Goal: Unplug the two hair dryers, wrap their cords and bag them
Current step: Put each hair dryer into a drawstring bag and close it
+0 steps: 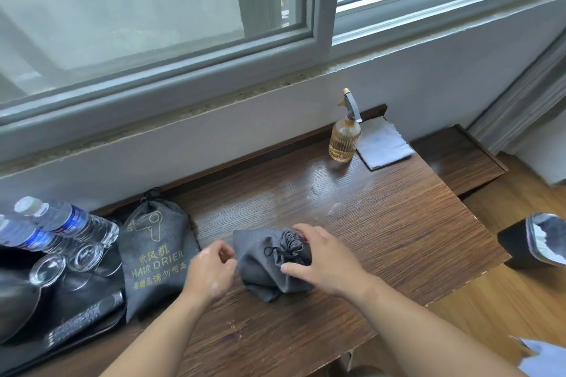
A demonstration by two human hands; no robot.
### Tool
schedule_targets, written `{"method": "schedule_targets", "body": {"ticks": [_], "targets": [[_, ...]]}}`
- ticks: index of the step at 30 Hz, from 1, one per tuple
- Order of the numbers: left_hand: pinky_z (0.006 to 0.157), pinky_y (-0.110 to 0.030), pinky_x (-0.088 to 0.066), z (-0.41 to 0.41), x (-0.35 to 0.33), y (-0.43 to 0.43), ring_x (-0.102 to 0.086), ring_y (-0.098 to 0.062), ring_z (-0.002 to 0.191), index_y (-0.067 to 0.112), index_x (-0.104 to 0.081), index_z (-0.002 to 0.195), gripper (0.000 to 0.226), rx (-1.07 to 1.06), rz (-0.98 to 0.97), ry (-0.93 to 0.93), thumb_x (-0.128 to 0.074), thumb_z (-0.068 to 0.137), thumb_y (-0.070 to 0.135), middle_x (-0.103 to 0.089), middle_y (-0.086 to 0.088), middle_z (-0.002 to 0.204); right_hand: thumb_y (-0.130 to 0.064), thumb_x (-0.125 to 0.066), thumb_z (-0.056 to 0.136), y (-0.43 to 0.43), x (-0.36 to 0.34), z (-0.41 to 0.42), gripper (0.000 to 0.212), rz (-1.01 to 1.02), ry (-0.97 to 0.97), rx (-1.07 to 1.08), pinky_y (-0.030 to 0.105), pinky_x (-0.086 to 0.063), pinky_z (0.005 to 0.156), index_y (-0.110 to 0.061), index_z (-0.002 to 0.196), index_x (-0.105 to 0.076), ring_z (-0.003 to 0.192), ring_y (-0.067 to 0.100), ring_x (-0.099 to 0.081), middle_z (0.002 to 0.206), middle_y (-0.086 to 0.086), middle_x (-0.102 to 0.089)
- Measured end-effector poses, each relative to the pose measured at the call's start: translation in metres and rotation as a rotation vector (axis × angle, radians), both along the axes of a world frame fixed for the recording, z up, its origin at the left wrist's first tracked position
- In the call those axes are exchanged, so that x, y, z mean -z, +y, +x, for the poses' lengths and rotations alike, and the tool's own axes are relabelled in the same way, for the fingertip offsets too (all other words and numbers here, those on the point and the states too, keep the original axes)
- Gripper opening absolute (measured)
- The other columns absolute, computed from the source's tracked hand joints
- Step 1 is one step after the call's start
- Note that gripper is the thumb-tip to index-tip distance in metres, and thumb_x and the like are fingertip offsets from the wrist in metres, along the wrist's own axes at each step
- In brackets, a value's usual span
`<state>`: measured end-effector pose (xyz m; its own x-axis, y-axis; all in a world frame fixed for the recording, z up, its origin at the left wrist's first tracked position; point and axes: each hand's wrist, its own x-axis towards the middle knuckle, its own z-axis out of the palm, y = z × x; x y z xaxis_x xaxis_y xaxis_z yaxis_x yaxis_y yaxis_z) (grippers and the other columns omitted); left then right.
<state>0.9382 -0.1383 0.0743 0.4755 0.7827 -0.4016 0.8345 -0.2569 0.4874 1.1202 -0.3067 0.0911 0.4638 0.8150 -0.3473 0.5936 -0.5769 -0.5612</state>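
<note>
Item one, cinched grey bag (269, 263), taken as the reference for all else, lying on the wooden desk (382, 223) directly before you, its mouth gathered into pleats with a black drawstring loop showing; no dryer is visible, so its contents are judged from the bulge only; your right hand (321, 257) curls over the gathered mouth with the thumb braced on the bag's side, probably to hold the closure steady; your left hand (211, 269) sits just left of the bag, blurred, fingers loosely bent, and you cannot tell whether it pinches the cord or holds nothing. Item two, printed bag (156, 254) marked HAIR DRIER, just left of the reference, closed and full, laid aside as apparently finished; bags counted: two. Further left, a dark tray (92, 337) carrying two water bottles (61, 220), two upturned glasses (85, 254) and one remote control (82, 318). Well behind and right of the reference, one amber spray bottle (344, 138) beside one folded cloth (382, 144), clear of the work.
</note>
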Motion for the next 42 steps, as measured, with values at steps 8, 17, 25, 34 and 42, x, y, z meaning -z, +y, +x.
{"method": "schedule_targets", "body": {"ticks": [8,17,25,34,42], "targets": [[0.094,-0.027,-0.048,-0.016,0.024,-0.019,-0.061,-0.012,0.102,0.028,-0.059,0.121,0.043,-0.079,-0.062,-0.227,-0.072,0.082,0.017,-0.059,0.002,0.114,-0.026,-0.075,0.079,0.038,-0.017,0.034,0.035,0.082,0.127,0.084,0.018,-0.048,0.077,-0.03,0.112,-0.063,0.081,0.002,-0.062,0.087,-0.013,-0.066],[0.116,-0.022,-0.027,0.006,0.012,-0.034,-0.025,0.006,0.142,0.057,-0.023,0.141,0.12,0.136,-0.241,-0.471,-0.091,0.043,0.068,-0.029,0.024,0.153,-0.017,-0.077,0.075,0.083,-0.071,-0.004,0.029,0.357,0.492,0.322,0.047,-0.06,0.07,-0.026,0.099,-0.062,0.083,0.031,-0.071,0.092,0.013,-0.073],[0.108,-0.029,-0.042,0.01,0.032,-0.03,-0.049,0.002,0.131,0.039,-0.038,0.144,0.116,-0.107,-0.452,-0.662,-0.098,0.045,0.053,-0.058,0.02,0.138,0.003,-0.071,0.086,0.144,-0.067,-0.038,0.043,0.287,0.921,0.732,0.037,-0.06,0.055,-0.01,0.12,-0.049,0.095,0.029,-0.066,0.114,0.017,-0.059],[0.078,-0.025,-0.054,-0.006,0.051,0.02,-0.068,-0.018,0.095,0.009,-0.067,0.109,0.063,-0.291,-0.779,-0.758,-0.079,0.049,0.023,-0.078,-0.002,0.098,-0.01,-0.069,0.091,0.177,-0.04,-0.018,0.043,0.284,0.825,0.624,0.036,-0.058,0.068,-0.013,0.126,-0.044,0.078,0.02,-0.063,0.096,0.01,-0.059],[0.069,-0.037,-0.051,-0.002,0.048,0.041,-0.064,-0.027,0.084,0.024,-0.071,0.107,0.025,-0.573,-0.933,-0.675,-0.057,0.087,0.022,-0.074,-0.007,0.095,-0.028,-0.072,0.073,0.107,0.041,0.011,0.051,-0.076,0.32,0.026,0.029,-0.046,0.106,-0.038,0.121,-0.058,0.116,0.004,-0.058,0.122,-0.013,-0.061]]}}
